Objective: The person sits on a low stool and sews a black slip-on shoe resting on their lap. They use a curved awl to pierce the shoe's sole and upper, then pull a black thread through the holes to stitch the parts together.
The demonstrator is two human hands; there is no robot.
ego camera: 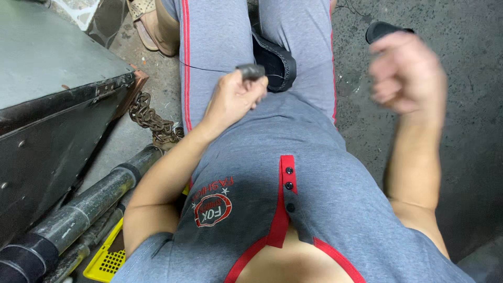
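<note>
Fingers [250,86] of the left hand [233,99] are being curled tight around a small dark grey piece [251,71], which is being pinched at the fingertips. The piece is short and blocky, and its long side is lying across the view, from left to right, with one end poking out past the fingertips toward the right. It is being held up over the lap, just above the grey trousers [220,36] with red side stripes. A thin dark thread [207,68] is being stretched from the piece toward the left, across one leg. The left arm is being bent at the elbow, with the forearm slanting up from the lower left to the hand.

The right hand [406,73] is being held up higher on the right, closed into a loose fist. It is blurred, so whether anything is being held inside cannot be told. The right forearm is being kept almost straight up and down below it.

A dark shoe [275,60] is being seen between the legs, just beside the piece. On the left, a rusty chain [154,121], a dark metal box [52,105] and a thick pipe [78,209] are lying on the floor.
</note>
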